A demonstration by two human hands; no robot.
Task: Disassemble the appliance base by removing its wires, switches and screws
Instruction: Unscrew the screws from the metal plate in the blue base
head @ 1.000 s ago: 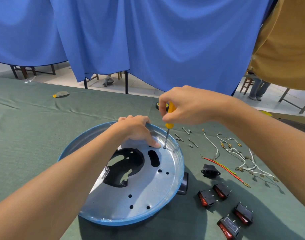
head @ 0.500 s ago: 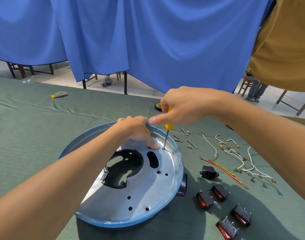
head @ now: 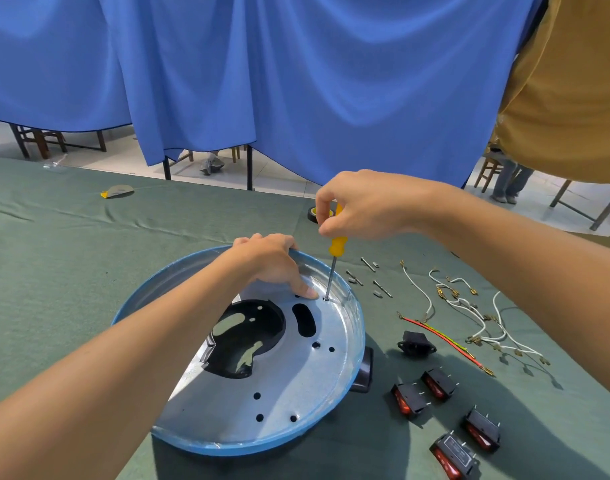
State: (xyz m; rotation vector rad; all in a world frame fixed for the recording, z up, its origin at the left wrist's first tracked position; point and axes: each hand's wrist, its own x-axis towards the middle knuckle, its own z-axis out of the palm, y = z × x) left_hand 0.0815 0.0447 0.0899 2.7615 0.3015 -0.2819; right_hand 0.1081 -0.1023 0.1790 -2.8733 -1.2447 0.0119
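Observation:
The round blue-rimmed appliance base (head: 289,403) lies on the green table with its silver inside facing up and a black part in its middle. My left hand (head: 272,261) grips the far rim, one finger pressing the metal beside a screw (head: 327,298). My right hand (head: 362,204) pinches the yellow handle of a screwdriver (head: 337,244), held upright with its tip on that screw. To the right lie removed white wires (head: 470,306), a red and yellow wire (head: 445,341), several black and red rocker switches (head: 438,382), a black socket (head: 416,344) and loose screws (head: 367,277).
A black tape roll (head: 312,213) sits behind my right hand. A small yellow and grey object (head: 116,191) lies at the far left of the table. Blue curtains hang behind the table. A person in a mustard shirt (head: 570,91) stands at the far right.
My right hand has turned on the screwdriver handle and risen slightly, showing more of the yellow handle. The left hand stays on the rim.

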